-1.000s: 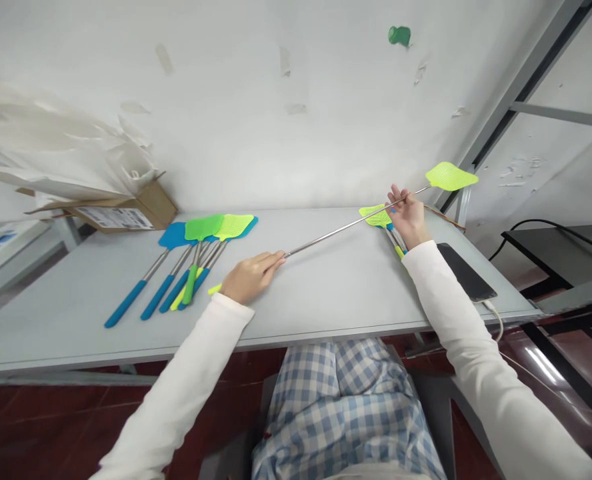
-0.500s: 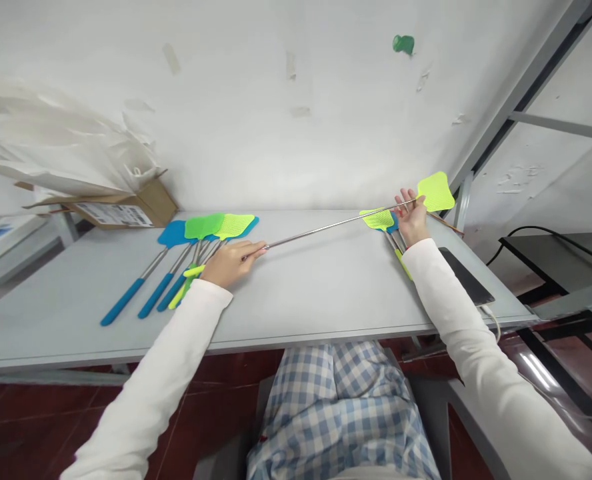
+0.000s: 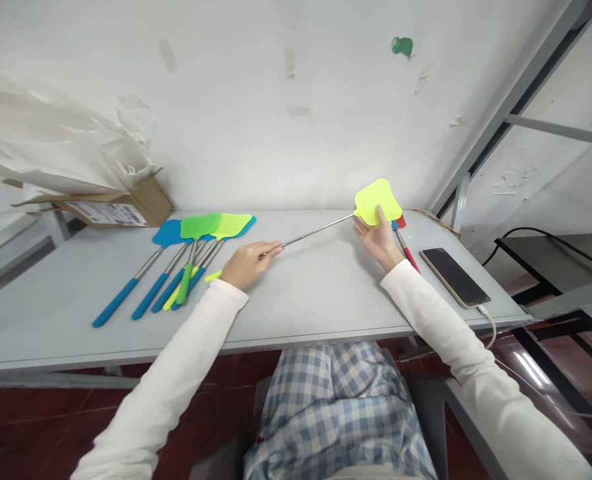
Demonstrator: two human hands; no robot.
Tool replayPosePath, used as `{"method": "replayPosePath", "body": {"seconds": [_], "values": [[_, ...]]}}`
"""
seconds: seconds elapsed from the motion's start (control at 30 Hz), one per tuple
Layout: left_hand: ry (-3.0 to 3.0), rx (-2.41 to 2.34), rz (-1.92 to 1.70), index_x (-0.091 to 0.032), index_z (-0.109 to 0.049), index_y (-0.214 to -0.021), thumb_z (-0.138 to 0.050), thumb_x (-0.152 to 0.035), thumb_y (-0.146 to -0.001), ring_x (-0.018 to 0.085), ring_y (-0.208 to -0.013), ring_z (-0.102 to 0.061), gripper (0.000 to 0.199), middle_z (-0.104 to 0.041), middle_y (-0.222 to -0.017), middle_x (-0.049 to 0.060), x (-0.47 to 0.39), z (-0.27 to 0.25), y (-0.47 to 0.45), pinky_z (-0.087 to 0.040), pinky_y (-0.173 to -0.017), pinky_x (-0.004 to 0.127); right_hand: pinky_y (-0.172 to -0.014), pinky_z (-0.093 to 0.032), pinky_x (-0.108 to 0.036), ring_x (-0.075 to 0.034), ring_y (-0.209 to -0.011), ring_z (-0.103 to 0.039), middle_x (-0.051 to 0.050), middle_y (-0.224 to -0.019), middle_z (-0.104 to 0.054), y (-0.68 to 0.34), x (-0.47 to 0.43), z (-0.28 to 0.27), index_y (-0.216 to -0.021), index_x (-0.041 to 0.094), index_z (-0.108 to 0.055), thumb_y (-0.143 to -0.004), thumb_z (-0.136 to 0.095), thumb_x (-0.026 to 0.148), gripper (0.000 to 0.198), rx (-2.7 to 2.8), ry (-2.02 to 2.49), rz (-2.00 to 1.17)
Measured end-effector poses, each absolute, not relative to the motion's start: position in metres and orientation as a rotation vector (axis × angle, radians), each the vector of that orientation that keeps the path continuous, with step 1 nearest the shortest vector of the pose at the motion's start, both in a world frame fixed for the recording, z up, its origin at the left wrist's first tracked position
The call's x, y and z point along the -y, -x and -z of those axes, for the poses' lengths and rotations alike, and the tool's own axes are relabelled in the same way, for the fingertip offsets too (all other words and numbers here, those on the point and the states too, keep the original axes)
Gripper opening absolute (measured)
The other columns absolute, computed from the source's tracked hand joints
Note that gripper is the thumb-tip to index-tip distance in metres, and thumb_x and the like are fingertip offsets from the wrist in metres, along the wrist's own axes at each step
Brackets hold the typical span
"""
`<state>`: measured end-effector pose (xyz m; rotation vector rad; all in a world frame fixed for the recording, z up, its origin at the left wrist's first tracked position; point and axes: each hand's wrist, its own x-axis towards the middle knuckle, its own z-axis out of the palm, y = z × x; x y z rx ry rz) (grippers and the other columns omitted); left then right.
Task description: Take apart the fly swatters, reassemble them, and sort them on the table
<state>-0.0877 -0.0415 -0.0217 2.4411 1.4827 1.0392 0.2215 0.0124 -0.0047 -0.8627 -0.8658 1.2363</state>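
A yellow fly swatter (image 3: 377,200) with a thin metal telescopic rod stretches between my two hands above the table. My left hand (image 3: 250,263) is closed around the rod near the handle end, and a bit of yellow grip shows behind it. At the other end my right hand (image 3: 382,241) holds the swatter's head, thumb in front and fingers partly hidden behind it. Left of my left hand lies a group of several swatters, among them a blue swatter (image 3: 169,233) and a green swatter (image 3: 199,226). A red swatter (image 3: 409,255) is partly hidden behind my right hand.
A phone (image 3: 455,277) with a white cable lies at the right of the grey table (image 3: 321,300). An open cardboard box (image 3: 149,203) with white wrapping stands at the back left. A white wall rises behind the table, and a metal frame (image 3: 476,160) stands at the right.
My right hand has moved left with the yellow head, and the rod between my hands is now much shorter. My left hand has shifted slightly right.
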Motion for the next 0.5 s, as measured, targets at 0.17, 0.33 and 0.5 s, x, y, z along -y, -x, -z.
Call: {"method": "replayPosePath", "body": {"seconds": [0.17, 0.33, 0.5], "values": [[-2.450, -1.498, -1.114, -0.019, -0.074, -0.105, -0.046, -0.044, -0.094, 0.022, -0.085, -0.069, 0.040, -0.074, -0.096, 0.010, 0.045, 0.021, 0.088, -0.052, -0.079, 0.031, -0.095, -0.054, -0.033, -0.016, -0.117, -0.060, -0.003, -0.120, -0.068, -0.235, -0.028, -0.015, -0.103, 0.023, -0.063, -0.082, -0.065, 0.043, 0.029, 0.763, 0.712, -1.037], [-2.461, -1.411, -1.264, -0.017, -0.073, -0.105, -0.043, -0.042, -0.096, 0.019, -0.078, -0.067, 0.040, -0.074, -0.092, 0.010, 0.042, 0.013, 0.054, -0.050, -0.074, 0.029, -0.096, -0.053, -0.031, -0.017, -0.119, -0.059, -0.003, -0.116, -0.068, -0.194, 0.000, -0.022, -0.110, 0.024, -0.064, -0.079, -0.068, 0.046, 0.038, 0.835, 0.696, -0.878], [-2.408, -1.343, -1.337, -0.018, -0.071, -0.110, -0.044, -0.039, -0.097, 0.017, -0.075, -0.065, 0.037, -0.073, -0.088, 0.008, 0.047, -0.002, 0.019, -0.049, -0.074, 0.028, -0.099, -0.051, -0.035, -0.020, -0.123, -0.056, -0.004, -0.119, -0.068, -0.152, 0.035, -0.015, -0.117, 0.026, -0.063, -0.079, -0.064, 0.056, 0.048, 0.989, 0.719, -0.977]]}}
